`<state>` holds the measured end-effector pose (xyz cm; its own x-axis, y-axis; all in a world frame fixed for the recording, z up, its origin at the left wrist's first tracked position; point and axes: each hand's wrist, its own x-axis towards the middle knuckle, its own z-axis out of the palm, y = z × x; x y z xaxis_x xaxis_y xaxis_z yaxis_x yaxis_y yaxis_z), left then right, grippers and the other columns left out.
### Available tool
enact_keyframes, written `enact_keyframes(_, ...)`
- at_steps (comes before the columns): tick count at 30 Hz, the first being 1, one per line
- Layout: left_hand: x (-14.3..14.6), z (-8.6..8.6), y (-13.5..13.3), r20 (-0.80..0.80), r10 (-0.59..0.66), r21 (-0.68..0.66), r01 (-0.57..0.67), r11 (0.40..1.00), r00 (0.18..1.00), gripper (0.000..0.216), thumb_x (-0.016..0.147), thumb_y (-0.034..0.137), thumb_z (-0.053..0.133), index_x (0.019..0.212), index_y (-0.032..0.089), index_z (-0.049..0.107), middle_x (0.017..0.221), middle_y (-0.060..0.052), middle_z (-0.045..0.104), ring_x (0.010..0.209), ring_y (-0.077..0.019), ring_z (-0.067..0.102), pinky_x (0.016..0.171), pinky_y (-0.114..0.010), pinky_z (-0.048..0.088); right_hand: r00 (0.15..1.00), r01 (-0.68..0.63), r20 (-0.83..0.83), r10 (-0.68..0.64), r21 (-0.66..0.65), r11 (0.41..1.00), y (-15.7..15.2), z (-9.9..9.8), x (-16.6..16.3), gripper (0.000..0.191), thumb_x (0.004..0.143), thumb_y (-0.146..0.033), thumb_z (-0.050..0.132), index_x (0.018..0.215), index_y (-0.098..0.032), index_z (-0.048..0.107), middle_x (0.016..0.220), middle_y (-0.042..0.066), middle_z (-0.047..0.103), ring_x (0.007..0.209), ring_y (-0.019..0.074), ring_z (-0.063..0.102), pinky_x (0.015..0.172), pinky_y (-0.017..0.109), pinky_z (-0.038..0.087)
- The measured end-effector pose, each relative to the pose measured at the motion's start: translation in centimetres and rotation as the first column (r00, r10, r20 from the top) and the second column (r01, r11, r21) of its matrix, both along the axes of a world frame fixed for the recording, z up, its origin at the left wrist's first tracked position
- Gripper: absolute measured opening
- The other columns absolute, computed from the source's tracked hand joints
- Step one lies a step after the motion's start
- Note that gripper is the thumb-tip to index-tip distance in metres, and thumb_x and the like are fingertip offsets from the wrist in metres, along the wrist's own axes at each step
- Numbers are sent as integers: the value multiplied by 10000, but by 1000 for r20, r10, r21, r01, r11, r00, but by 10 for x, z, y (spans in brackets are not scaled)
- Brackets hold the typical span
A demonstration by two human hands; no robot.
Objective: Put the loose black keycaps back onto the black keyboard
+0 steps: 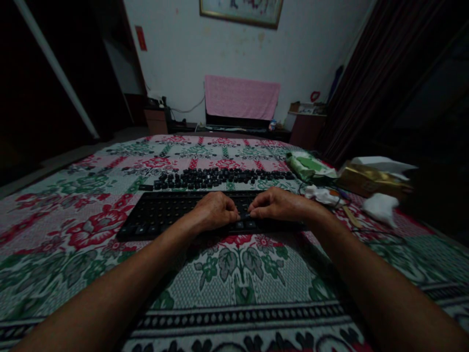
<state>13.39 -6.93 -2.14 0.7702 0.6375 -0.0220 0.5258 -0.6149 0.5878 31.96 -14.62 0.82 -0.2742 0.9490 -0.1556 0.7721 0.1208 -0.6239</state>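
A black keyboard [157, 212] lies lengthwise across the flowered cloth [240, 293], in the middle of the scene and square to the person, with its right part largely behind the right hand and wrist. Its long, flat frame is dark and dull, and most of the part in view is stripped of caps, showing straight rows of small brownish-yellow studs. A few dark caps [153, 229] sit along its near edge, some at the left and others near the middle, between the hands; any markings are too dim to read. On the far side, just beyond the frame, loose black keycaps [220, 177] lie in a long, jumbled band, with one wider piece [145, 187] at its left end. The left hand [217, 210] and the right hand [273, 203] both bend over the keyboard right of its middle, just beside each other but apart. Each has thumb and fingers drawn close together, low at the near rows; whether either is clamped on a cap, I cannot tell. To the right lies a green-and-white packet [309, 166].
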Motion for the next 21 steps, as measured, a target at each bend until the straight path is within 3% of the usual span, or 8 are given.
enact_keyframes(16,1,-2,-1,2,27,42,-27,999,1000,242,622,382,503,721,224,657,634,19,616,597,-109,522,504,-183,353,995,81,55,-80,-5,997,2,-6,-7,186,619,-252,512,712,-131,619,614,-15,574,507,66,448,489,179,340)
enact_keyframes(21,1,1,-3,2,35,45,-35,998,999,240,619,382,505,714,217,650,620,14,607,565,-106,517,475,-188,333,995,102,9,-102,-7,995,2,-7,-8,226,608,-225,513,792,-133,606,666,-9,590,526,72,465,491,176,350)
